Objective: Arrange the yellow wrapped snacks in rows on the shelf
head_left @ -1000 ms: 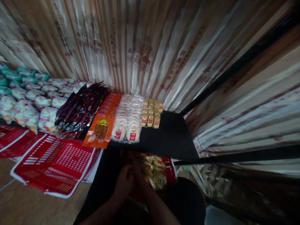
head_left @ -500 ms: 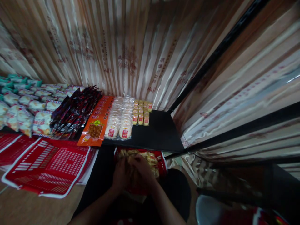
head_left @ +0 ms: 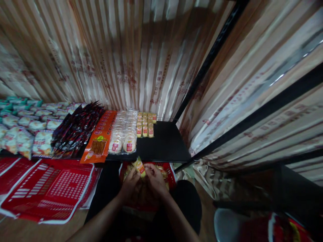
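Observation:
Between my hands, over the basket, a small yellow snack packet (head_left: 140, 168) with a red label is held up. My left hand (head_left: 131, 181) is closed on its lower left side. My right hand (head_left: 155, 178) is at the packet's right edge, fingers bent; whether they pinch it is hard to make out. Below, a red basket (head_left: 173, 174) holding more yellow packets sits between my knees. On the black shelf (head_left: 169, 141) ahead stand rows of similar yellow packets (head_left: 145, 129), beside clear-wrapped round white crackers (head_left: 129, 143).
Left along the shelf lie an orange snack bag (head_left: 98, 141), a pile of dark shiny packets (head_left: 75, 129) and white snack bags (head_left: 42, 141). A red shopping basket (head_left: 63, 188) is below them. Black metal poles (head_left: 214, 60) and striped curtains (head_left: 126, 50) enclose the shelf.
My hands were down among the packets in the basket. Now a yellow packet is raised above the others, its red label showing. The view has shifted slightly.

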Demonstrator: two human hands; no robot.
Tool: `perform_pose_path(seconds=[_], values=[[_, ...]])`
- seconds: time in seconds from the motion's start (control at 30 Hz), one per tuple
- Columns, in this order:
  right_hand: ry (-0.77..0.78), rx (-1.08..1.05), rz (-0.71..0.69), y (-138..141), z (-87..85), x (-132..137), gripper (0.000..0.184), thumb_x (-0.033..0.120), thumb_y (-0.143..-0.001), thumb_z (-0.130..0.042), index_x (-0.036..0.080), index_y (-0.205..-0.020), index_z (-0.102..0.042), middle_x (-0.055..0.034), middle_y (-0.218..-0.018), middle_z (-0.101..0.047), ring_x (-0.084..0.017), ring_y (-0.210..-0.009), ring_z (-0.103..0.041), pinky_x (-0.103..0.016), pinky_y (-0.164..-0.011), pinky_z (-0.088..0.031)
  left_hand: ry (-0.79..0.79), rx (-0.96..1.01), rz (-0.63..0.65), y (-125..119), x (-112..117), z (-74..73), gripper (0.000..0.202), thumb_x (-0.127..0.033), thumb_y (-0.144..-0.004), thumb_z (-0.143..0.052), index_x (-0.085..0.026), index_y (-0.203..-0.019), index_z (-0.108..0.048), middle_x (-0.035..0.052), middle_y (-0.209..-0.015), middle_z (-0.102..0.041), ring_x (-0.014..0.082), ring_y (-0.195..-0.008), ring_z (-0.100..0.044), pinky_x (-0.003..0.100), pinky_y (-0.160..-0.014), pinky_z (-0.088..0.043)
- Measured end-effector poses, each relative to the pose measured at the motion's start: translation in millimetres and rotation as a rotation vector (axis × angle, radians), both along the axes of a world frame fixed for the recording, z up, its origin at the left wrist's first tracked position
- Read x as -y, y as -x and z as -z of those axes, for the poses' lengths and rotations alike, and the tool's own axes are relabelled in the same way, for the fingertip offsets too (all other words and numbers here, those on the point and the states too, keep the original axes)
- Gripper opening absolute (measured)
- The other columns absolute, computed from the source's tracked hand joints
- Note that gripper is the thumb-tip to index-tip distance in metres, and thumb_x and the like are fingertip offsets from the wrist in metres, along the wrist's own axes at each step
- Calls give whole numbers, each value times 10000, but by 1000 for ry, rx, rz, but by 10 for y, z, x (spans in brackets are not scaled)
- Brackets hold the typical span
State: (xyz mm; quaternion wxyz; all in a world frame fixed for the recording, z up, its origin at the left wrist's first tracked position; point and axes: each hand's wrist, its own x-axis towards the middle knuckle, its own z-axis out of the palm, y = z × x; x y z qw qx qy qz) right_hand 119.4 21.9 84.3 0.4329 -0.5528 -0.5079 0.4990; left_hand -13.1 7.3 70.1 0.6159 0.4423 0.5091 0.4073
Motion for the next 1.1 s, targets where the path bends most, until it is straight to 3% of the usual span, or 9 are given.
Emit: perform_pose_path(seconds=[0.1, 0.3, 0.43, 0.53, 0.67, 0.77, 0.9, 1.0, 1.1], values=[[-5, -27, -19, -50, -20, 29, 235, 409, -734, -546, 215, -850, -612, -24, -810, -650, -162, -701, -601, -276, -620, -490, 67, 201, 44, -37, -77, -77, 523, -533, -681, -537, -204, -1086, -499, 63, -1023, -638, 223, -868, -604, 338, -757, -451], [-34, -26, -29, -146, -60, 60, 257, 396, -710, -581, 189, -859, -615, -32, -769, -652, -151, -626, -607, -274, -606, -488, 139, 195, 73, -90, -196, -152, 529, -532, -642, -588, -197, -1045, -517, 68, -948, -657, 182, -706, -616, 295, -629, -437], [-76, 23, 9, -230, -84, 2, 241, 379, -721, -579, 192, -868, -620, -43, -804, -654, -163, -679, -621, -280, -638, -494, 85, 166, 95, -179, -314, -189, 596, -570, -627, -601, -155, -1046, -517, 80, -907, -645, 176, -701, -604, 283, -607, -447], [-46, -54, 4, -313, -80, -80, 326, 394, -702, -596, 205, -967, -598, -42, -855, -661, -163, -695, -624, -283, -633, -496, 30, 141, 131, -258, -432, -235, 625, -593, -621, -597, -138, -1045, -528, 81, -892, -634, 180, -717, -593, 273, -585, -454], [-19, -151, -26, -444, -78, -221, 365, 399, -692, -614, 193, -992, -600, -34, -835, -669, -138, -638, -602, -257, -591, -475, -44, 101, 208, -383, -608, -294, 556, -540, -710, -531, -136, -1092, -514, 81, -944, -624, 176, -764, -589, 268, -609, -478], [-37, -183, 48, -539, -98, -374, 340, 399, -670, -643, 182, -932, -627, -32, -811, -671, -132, -629, -595, -248, -595, -468, -82, -20, 222, -524, -778, -318, 461, -450, -790, -445, -138, -1125, -497, 83, -967, -615, 167, -775, -590, 265, -624, -487], [-95, -180, 180, -660, -129, -680, 344, 384, -630, -677, 173, -897, -630, -36, -792, -671, -141, -649, -597, -261, -639, -474, -177, -377, 75, -762, -1037, -386, 394, -328, -831, -357, -125, -1130, -515, 104, -981, -592, 164, -794, -589, 276, -689, -489], [-134, -149, 231, -769, -129, -974, 343, 380, -622, -671, 167, -887, -627, -46, -787, -674, -155, -658, -601, -278, -657, -479, -332, -572, -41, -945, -1198, -486, 407, -249, -806, -389, -103, -1171, -494, 143, -1128, -532, 182, -937, -572, 292, -849, -453], [-145, -118, 260, -898, -89, -1308, 344, 382, -633, -640, 166, -901, -615, -52, -796, -672, -171, -680, -614, -292, -672, -485, -399, -631, -88, -1135, -1342, -549, 444, -172, -781, -390, -123, -1216, -462, 134, -1279, -458, 191, -1142, -480, 291, -983, -371]])
